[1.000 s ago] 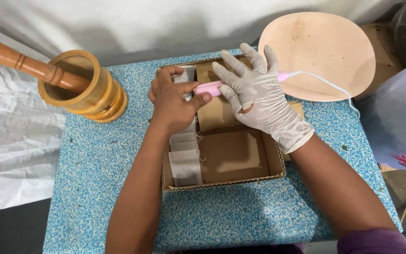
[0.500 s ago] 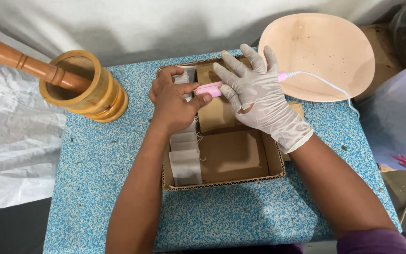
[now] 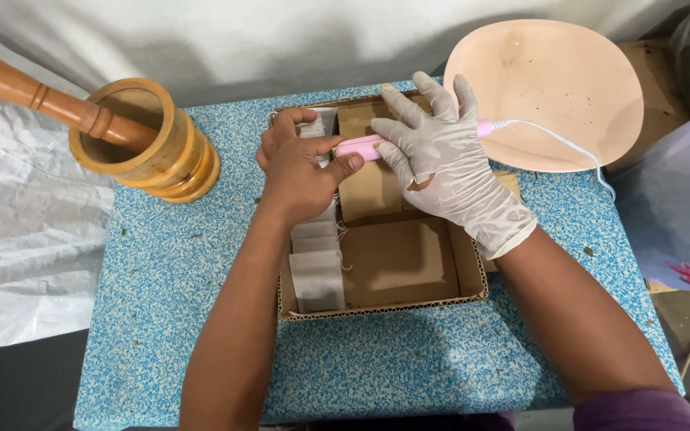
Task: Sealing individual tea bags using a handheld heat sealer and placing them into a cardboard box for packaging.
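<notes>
- The bare left hand (image 3: 301,168) pinches the near end of a pink sealing tool (image 3: 365,146); the gloved right hand (image 3: 441,160) presses flat over its far part
- The tool lies across the far end of a cardboard box (image 3: 409,263) on the speckled blue desk (image 3: 161,279); white paper sachets (image 3: 315,271) line the box's left side
- A wooden mortar (image 3: 141,140) stands far left; a pale tray (image 3: 553,88) far right

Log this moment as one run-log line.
left hand: bare, on pink tool | right hand: gloved, pressing tool | under: cardboard box, white sachets
</notes>
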